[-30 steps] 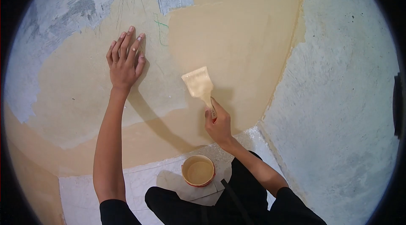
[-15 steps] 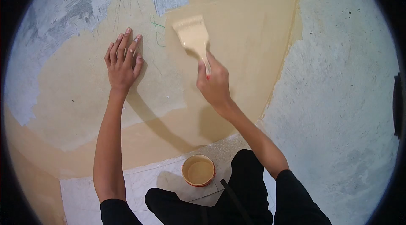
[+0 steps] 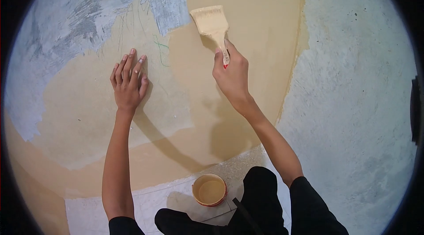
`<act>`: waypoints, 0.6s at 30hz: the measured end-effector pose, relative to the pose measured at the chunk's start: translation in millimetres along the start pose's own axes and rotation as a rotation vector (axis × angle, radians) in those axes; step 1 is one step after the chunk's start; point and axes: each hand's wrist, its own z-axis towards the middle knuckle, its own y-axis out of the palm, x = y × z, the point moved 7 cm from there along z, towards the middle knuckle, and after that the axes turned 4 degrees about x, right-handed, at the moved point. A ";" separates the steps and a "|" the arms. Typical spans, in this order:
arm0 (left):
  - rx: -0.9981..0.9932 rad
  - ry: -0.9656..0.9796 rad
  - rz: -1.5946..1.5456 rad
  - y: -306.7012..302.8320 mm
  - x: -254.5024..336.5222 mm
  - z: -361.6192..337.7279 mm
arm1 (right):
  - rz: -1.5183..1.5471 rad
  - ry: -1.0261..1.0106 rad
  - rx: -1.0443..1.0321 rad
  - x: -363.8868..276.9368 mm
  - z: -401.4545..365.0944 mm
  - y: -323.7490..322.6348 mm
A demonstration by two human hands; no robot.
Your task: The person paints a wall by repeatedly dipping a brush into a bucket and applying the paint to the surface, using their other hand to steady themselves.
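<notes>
Fingers wrapped round the handle, my right hand holds a wide paintbrush coated in beige paint. Its bristle end points up against the freshly painted beige area of the wall. My left hand lies on the paler part of the wall to the left, fingers stretched out and a little apart, holding nothing. A small tub of beige paint stands on the floor below, between the hands and my knees.
Bare grey wall spreads to the right, and rough grey-white wall to the upper left. Light floor tiles run along the wall's foot. A dark object shows at the far right edge.
My right hand and the paintbrush have moved up and slightly right across the wall. The left hand keeps its place on the wall, while the whole view has shifted a little.
</notes>
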 end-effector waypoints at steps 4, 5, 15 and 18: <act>0.033 0.002 -0.012 -2.1 -0.1 0.9 | -0.063 -0.068 0.011 8.8 -9.2 -9.4; 0.016 -0.001 -0.010 -1.4 0.0 0.8 | -0.072 -0.046 -0.027 13.0 -18.8 -13.0; -0.001 -0.011 -0.009 -1.0 0.4 0.0 | -0.041 -0.206 0.056 -34.6 21.2 -29.4; 0.002 -0.007 -0.010 -0.8 0.4 -0.1 | -0.069 -0.228 0.083 -51.7 49.6 -24.9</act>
